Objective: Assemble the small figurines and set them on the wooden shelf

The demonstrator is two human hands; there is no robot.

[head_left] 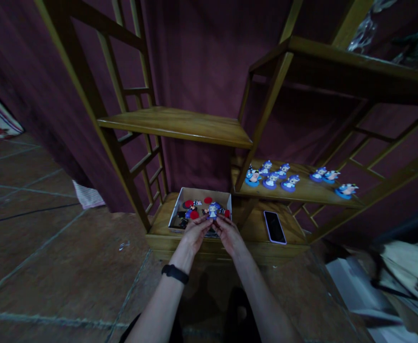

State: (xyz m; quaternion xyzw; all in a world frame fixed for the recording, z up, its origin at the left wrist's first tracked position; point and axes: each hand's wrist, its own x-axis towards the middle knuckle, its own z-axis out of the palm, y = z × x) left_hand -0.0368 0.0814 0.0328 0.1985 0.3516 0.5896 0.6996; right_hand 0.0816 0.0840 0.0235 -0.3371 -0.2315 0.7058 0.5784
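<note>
A small purple-and-white figurine point(213, 210) stands upright between my two hands, above the front part of an open cardboard box. My left hand point(196, 229) pinches its base from the left, and my right hand point(229, 231) does so from the right. Inside the box point(175, 214) lie several other figurines, some with round red bases point(208, 200) and dark parts. Similar purple figurines point(271, 180) stand on the shelf to the right, along with pink-and-blue ones point(346, 190).
A wooden display rack point(176, 125) with shelves at different heights stands before a dark red curtain point(198, 62). A phone point(275, 227) lies on the bottom shelf, right of the box. White boxes point(361, 286) and a pale cloth item point(409, 264) are on the floor at right.
</note>
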